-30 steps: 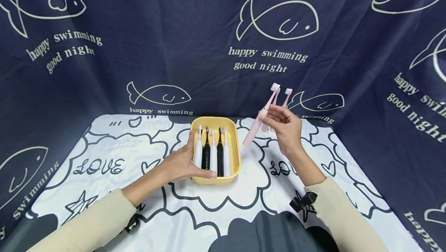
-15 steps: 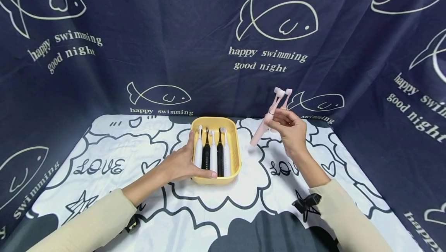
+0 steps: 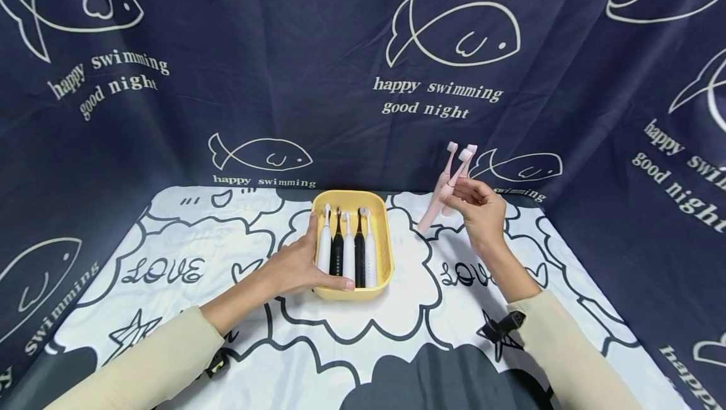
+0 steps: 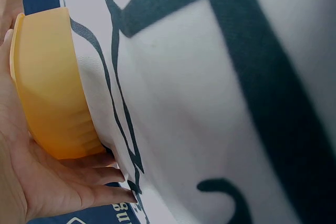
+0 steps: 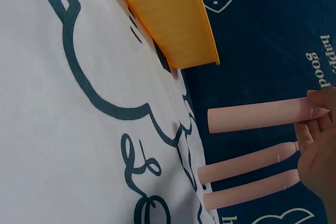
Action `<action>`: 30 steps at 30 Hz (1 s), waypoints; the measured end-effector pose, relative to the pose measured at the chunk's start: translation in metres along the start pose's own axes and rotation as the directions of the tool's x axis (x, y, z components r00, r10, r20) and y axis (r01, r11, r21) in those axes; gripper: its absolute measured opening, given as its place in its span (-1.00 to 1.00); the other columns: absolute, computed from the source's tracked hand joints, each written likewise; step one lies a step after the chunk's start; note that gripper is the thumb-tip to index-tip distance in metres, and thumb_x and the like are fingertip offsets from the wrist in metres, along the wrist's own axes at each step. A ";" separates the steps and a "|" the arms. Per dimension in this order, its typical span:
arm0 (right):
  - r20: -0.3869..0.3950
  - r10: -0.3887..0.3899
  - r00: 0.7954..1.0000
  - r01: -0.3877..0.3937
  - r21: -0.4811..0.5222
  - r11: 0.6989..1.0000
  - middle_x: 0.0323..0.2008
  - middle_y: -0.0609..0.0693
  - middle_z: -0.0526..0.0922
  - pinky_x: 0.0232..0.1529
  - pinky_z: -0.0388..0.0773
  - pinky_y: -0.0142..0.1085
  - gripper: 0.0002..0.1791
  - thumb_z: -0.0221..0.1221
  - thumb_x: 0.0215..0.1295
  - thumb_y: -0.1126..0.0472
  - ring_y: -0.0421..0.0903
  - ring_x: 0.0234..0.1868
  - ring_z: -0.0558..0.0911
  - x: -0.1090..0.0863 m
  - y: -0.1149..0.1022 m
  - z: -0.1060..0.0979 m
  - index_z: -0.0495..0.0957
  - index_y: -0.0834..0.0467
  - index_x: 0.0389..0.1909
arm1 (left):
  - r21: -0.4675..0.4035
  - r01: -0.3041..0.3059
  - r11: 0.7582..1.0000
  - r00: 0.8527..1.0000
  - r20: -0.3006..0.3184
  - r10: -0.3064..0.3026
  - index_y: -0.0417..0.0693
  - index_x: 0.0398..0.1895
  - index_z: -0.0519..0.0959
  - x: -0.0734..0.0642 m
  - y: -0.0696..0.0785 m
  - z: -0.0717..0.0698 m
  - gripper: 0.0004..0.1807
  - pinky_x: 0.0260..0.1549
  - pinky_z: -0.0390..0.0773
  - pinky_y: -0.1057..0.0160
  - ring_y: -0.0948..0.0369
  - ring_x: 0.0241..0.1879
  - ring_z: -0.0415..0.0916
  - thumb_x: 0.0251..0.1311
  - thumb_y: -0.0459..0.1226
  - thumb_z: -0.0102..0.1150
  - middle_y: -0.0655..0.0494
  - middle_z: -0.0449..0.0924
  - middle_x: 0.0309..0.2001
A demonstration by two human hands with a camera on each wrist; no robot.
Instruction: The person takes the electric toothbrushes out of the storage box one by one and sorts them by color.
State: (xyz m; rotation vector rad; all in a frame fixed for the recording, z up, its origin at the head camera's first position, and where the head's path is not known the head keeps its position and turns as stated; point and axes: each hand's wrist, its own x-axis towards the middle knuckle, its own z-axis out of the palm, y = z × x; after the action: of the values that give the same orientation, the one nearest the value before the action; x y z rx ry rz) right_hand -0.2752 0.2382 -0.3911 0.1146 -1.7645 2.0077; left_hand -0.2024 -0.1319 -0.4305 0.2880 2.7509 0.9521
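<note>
My left hand grips the left side of a yellow plastic basket, thumb over its front rim and fingers along its side. White electric toothbrushes and black electric toothbrushes lie alternating in a row inside it, heads toward the back. To the right of the basket, my right hand pinches a pink electric toothbrush near its neck, tilted with the head up. Two more pink electric toothbrushes stand upright just behind it, partly hidden in the head view.
A white cloth with black cloud drawings covers the table. Dark blue curtains with fish prints rise behind and on both sides. A small black wrist camera sits at the right sleeve.
My right hand has moved to the right with the pink toothbrush, which now overlaps the two standing ones in the head view. My left hand and the basket have stayed in place.
</note>
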 end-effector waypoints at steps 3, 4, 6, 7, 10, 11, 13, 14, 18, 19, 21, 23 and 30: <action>-0.020 0.008 1.000 -0.008 -0.031 0.999 -0.28 -0.27 0.88 -0.03 0.75 -0.52 -0.56 0.46 0.20 0.72 -0.35 -0.20 0.84 0.003 0.003 -0.003 0.80 0.25 -0.01 | -0.004 -0.004 1.000 1.000 -0.002 0.004 0.18 0.88 -0.56 0.000 0.000 0.000 0.99 0.36 0.63 -0.19 -0.11 0.40 0.63 -0.37 0.67 0.63 -0.31 0.31 0.73; -0.028 0.011 1.000 -0.012 -0.036 0.999 -0.28 -0.28 0.88 -0.03 0.74 -0.52 -0.56 0.46 0.19 0.72 -0.36 -0.20 0.84 0.004 0.004 -0.003 0.79 0.26 0.00 | -0.005 -0.006 1.000 1.000 -0.003 0.006 0.18 0.88 -0.56 0.000 0.000 0.000 0.99 0.36 0.63 -0.18 -0.10 0.40 0.64 -0.37 0.67 0.63 -0.30 0.32 0.72; -0.036 0.015 0.999 -0.017 -0.046 0.999 -0.28 -0.29 0.88 -0.03 0.74 -0.53 -0.56 0.47 0.19 0.71 -0.37 -0.21 0.84 0.006 0.006 -0.005 0.78 0.29 0.02 | -0.005 -0.010 1.000 1.000 -0.004 0.010 0.17 0.88 -0.56 0.000 0.000 0.000 0.99 0.35 0.63 -0.18 -0.10 0.38 0.64 -0.37 0.66 0.63 -0.30 0.33 0.72; -0.040 0.017 0.999 -0.019 -0.049 0.999 -0.28 -0.29 0.87 -0.04 0.74 -0.53 -0.57 0.47 0.19 0.71 -0.37 -0.21 0.83 0.006 0.007 -0.006 0.77 0.31 0.03 | -0.004 -0.011 1.000 1.000 -0.004 0.011 0.17 0.88 -0.56 0.000 0.000 0.000 0.99 0.35 0.63 -0.18 -0.10 0.38 0.65 -0.36 0.66 0.63 -0.30 0.33 0.72; -0.046 0.022 0.999 -0.025 -0.064 0.998 -0.28 -0.31 0.87 -0.05 0.74 -0.53 -0.59 0.48 0.21 0.68 -0.38 -0.21 0.83 0.009 0.009 -0.009 0.75 0.36 0.06 | -0.001 -0.011 1.000 1.000 -0.002 0.011 0.16 0.88 -0.56 0.000 0.000 0.000 0.99 0.36 0.63 -0.18 -0.10 0.39 0.64 -0.36 0.67 0.62 -0.31 0.32 0.72; -0.048 0.025 0.999 -0.028 -0.069 0.997 -0.28 -0.31 0.87 -0.06 0.74 -0.53 -0.59 0.49 0.22 0.67 -0.38 -0.20 0.83 0.009 0.010 -0.010 0.74 0.37 0.07 | -0.002 -0.010 1.000 1.000 -0.001 0.010 0.16 0.88 -0.56 0.000 0.001 0.000 0.99 0.36 0.63 -0.18 -0.10 0.39 0.64 -0.36 0.67 0.62 -0.31 0.32 0.73; -0.053 0.032 0.998 -0.036 -0.077 0.996 -0.28 -0.31 0.86 -0.07 0.74 -0.53 -0.59 0.50 0.23 0.65 -0.38 -0.20 0.82 0.011 0.012 -0.012 0.73 0.40 0.09 | -0.001 -0.008 1.000 1.000 0.001 0.008 0.17 0.88 -0.56 -0.001 0.001 0.000 0.99 0.36 0.62 -0.19 -0.10 0.40 0.63 -0.37 0.67 0.62 -0.30 0.30 0.73; -0.055 0.036 0.998 -0.040 -0.082 0.996 -0.29 -0.32 0.86 -0.08 0.74 -0.53 -0.59 0.51 0.23 0.63 -0.38 -0.21 0.82 0.011 0.012 -0.013 0.73 0.41 0.10 | -0.002 -0.007 1.000 1.000 0.002 0.007 0.17 0.88 -0.56 -0.001 0.001 0.000 0.98 0.36 0.62 -0.19 -0.10 0.40 0.63 -0.37 0.67 0.62 -0.30 0.30 0.74; -0.060 0.039 0.997 -0.045 -0.096 0.994 -0.31 -0.33 0.85 -0.09 0.75 -0.53 -0.55 0.51 0.23 0.63 -0.39 -0.21 0.83 0.014 0.015 -0.016 0.71 0.46 0.14 | 0.001 0.002 1.000 1.000 0.007 -0.002 0.18 0.88 -0.56 -0.001 0.001 -0.001 0.98 0.36 0.62 -0.18 -0.10 0.40 0.63 -0.37 0.68 0.62 -0.29 0.27 0.75; -0.062 0.040 0.997 -0.046 -0.094 0.995 -0.31 -0.32 0.86 -0.09 0.75 -0.53 -0.55 0.51 0.22 0.63 -0.38 -0.21 0.83 0.015 0.016 -0.016 0.71 0.46 0.14 | 0.001 0.003 1.000 1.000 0.007 -0.003 0.18 0.88 -0.56 -0.001 0.001 -0.001 0.99 0.36 0.62 -0.18 -0.10 0.40 0.63 -0.37 0.68 0.62 -0.29 0.28 0.75; -0.065 0.038 0.997 -0.043 -0.089 0.995 -0.30 -0.31 0.87 -0.07 0.75 -0.53 -0.54 0.51 0.21 0.64 -0.38 -0.21 0.84 0.017 0.017 -0.018 0.71 0.47 0.14 | 0.000 0.004 1.000 1.000 0.007 -0.004 0.18 0.88 -0.56 0.000 0.001 -0.001 0.99 0.36 0.62 -0.18 -0.09 0.39 0.63 -0.37 0.68 0.62 -0.29 0.28 0.75; -0.068 0.037 0.997 -0.043 -0.081 0.996 -0.29 -0.29 0.88 -0.05 0.75 -0.52 -0.53 0.51 0.20 0.66 -0.36 -0.20 0.84 0.019 0.018 -0.019 0.72 0.47 0.14 | 0.000 0.004 1.000 1.000 0.007 -0.004 0.18 0.88 -0.55 0.000 0.001 -0.001 0.99 0.36 0.62 -0.18 -0.09 0.39 0.63 -0.37 0.67 0.62 -0.29 0.28 0.75; -0.071 0.040 0.997 -0.045 -0.079 0.996 -0.27 -0.26 0.88 -0.05 0.76 -0.51 -0.53 0.49 0.20 0.67 -0.35 -0.19 0.85 0.024 0.021 -0.020 0.71 0.48 0.15 | -0.001 0.001 1.000 1.000 0.000 -0.001 0.18 0.88 -0.55 0.000 0.000 0.000 0.99 0.34 0.62 -0.17 -0.07 0.35 0.64 -0.38 0.68 0.62 -0.27 0.29 0.75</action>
State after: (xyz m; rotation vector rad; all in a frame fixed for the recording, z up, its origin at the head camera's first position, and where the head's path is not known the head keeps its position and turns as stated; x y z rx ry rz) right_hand -0.2998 0.2623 -0.4055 -0.0182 -1.8153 1.9428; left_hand -0.2024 -0.1318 -0.4303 0.2863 2.7501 0.9531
